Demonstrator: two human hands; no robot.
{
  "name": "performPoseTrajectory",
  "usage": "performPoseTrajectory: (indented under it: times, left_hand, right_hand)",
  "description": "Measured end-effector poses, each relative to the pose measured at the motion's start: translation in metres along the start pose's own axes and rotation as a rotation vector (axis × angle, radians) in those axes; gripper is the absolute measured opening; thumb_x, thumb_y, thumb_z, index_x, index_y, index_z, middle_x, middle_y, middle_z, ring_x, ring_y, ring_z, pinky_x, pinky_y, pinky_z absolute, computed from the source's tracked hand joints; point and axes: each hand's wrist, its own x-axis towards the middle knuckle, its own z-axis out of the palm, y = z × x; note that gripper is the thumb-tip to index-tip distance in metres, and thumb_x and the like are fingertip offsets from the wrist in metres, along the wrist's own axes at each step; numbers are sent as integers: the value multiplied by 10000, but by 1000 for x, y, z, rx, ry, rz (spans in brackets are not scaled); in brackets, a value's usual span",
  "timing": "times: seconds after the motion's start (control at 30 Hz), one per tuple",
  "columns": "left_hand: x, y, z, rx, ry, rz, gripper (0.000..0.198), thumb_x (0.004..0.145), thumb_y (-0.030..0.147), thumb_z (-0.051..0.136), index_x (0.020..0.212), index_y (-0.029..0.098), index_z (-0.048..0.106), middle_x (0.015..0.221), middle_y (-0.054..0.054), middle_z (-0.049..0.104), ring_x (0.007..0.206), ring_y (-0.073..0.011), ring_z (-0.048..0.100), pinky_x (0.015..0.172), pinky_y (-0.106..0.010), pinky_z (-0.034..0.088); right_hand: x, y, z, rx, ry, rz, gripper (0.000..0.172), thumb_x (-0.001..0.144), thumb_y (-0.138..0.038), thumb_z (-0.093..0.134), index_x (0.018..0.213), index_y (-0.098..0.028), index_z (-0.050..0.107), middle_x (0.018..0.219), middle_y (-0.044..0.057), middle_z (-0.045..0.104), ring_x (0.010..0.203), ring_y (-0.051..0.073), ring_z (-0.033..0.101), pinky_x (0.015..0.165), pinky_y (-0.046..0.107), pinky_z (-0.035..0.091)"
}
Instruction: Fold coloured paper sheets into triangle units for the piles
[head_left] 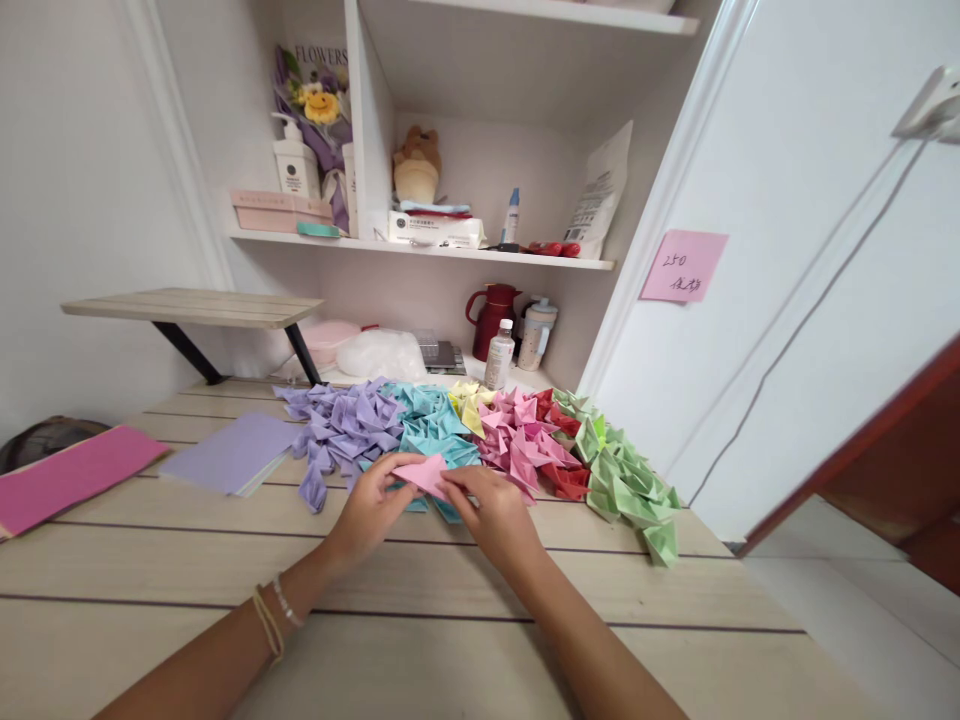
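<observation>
A small folded piece of pink paper (424, 474) is held just above the table, between both hands. My left hand (377, 505) pinches its left end, with the thumb below and fingers behind. At its right end, the thumb and fingers of my right hand (491, 508) are closed on it. Directly behind the hands lie heaps of folded paper pieces: purple (352, 425), turquoise (431, 420), yellow (471, 405), pink (521, 440), red (564, 482) and green (626, 475).
Left on the slatted table (225, 560) lie purple paper sheets (229, 450) and a magenta stack (79, 475). A small raised stand (191, 308) is behind them. At the back stand a bottle (499, 355), a red jug (493, 320) and a tumbler (537, 335) beneath the shelf (420, 248).
</observation>
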Motion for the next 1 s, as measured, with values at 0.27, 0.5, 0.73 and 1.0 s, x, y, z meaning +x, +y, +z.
performPoseTrajectory:
  times: [0.27,0.5,0.73,1.0]
  left_hand:
    - [-6,-1,11,-15,124,-1,372,699,183,586,1061,186,500,1039,-75,611,953,-212,608,777,-322,509]
    - [-10,2,18,-101,161,-28,460,706,230,624,1094,190,379,991,-94,631,832,-192,650,716,-320,528]
    - [-12,0,21,0,181,12,318,740,255,575,1043,171,525,1024,-77,646,944,-219,613,789,-327,495]
    - [-10,-2,25,-56,186,9,282,754,229,529,1028,172,566,1043,-59,646,1026,-214,566,908,-346,423]
  right_hand:
    - [-4,0,9,-91,-16,-45,204,804,-226,555,996,-177,605,914,77,670,820,181,626,716,270,495]
    - [-4,-11,11,-352,-60,-81,350,831,-156,450,1175,-137,509,856,93,677,705,182,635,600,244,472]
    - [-5,-24,22,-566,-50,-145,282,856,-146,439,1124,-136,527,882,116,672,716,183,642,576,242,466]
    - [-5,-30,27,-612,79,-219,302,880,-116,392,1166,-126,490,1058,125,648,899,206,626,671,273,463]
